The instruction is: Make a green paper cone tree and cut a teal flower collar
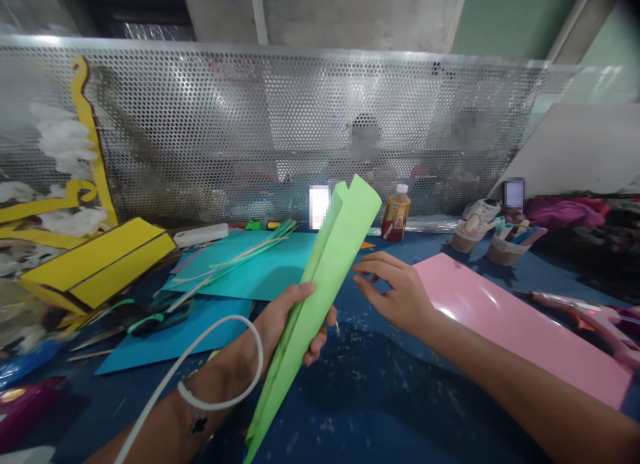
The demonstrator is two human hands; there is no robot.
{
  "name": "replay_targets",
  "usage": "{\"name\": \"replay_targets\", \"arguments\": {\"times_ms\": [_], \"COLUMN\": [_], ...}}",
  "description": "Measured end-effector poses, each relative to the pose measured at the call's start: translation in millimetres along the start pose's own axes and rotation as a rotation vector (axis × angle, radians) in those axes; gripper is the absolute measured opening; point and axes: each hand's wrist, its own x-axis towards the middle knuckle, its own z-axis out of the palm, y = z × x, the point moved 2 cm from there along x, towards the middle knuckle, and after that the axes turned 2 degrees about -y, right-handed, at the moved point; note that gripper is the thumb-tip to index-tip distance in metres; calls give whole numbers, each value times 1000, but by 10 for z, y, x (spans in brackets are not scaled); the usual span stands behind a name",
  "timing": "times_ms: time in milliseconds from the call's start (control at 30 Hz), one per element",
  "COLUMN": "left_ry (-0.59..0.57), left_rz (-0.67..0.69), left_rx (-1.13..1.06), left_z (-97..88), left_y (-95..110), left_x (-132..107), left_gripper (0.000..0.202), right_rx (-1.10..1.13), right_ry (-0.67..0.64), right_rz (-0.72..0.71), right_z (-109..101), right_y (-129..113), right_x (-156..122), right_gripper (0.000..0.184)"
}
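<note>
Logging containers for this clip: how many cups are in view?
2: the left cup, right of the bottle, and the right cup beside that one, both beyond the pink sheet. Others may be hidden.

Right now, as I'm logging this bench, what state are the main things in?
green paper: rolled, cone-like
left hand: gripping the green paper
right hand: open, holding nothing
bottle: upright, capped
pink sheet: flat, unrolled
cups: upright, holding slim items
scissors: lying down, opening unclear
glue gun: lying down

1. We're catching white glare on the pink sheet (505, 327) — glints on the perforated screen (310, 117).
2. We're seeing soft shadow darkening the blue table (375, 391).
3. We're meeting pixelated patches — and a blackened top-right corner.
</note>
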Motion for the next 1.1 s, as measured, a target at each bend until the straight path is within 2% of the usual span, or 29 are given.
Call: {"name": "replay_targets", "arguments": {"times_ms": [133,233,300,400,500,667,733,833,1000,1100], "left_ry": [139,270,342,406,408,370,372,374,318,318], "left_rz": [88,73,67,106,167,201,198,187,155,110], "left_rx": [-55,-44,-28,-13,-18,-1,-12,-28,-49,-73], "left_z": [72,116,131,136,142,174,187,204,221,216], "left_y": [-1,-21,-43,-82,-120,-150,-147,-136,-128,-136], "left_x": [1,-5,-10,-4,11,17,10,-6,-12,1], "left_gripper": [55,54,52,44,41,49,51,53,54,51], "right_rx": [16,4,-3,-18,-26,-20,-13,19,154,181], "right_ry": [-79,-213,-271,-272,-246,-234,-232,-217,-107,-115], "right_rz": [-119,-186,-203,-236,-245,-253,-272,-300,-244,-256], "right_z": [30,80,114,153,174,177,176,179,148,118], "right_y": [-132,-276,-359,-429,-432,-413,-420,-432,-394,-353], "right_x": [-29,-67,-85,-101,-111,-119,-118,-119,-115,-104], "right_gripper": [26,34,34,29,22,14,8,11,9,9]}}
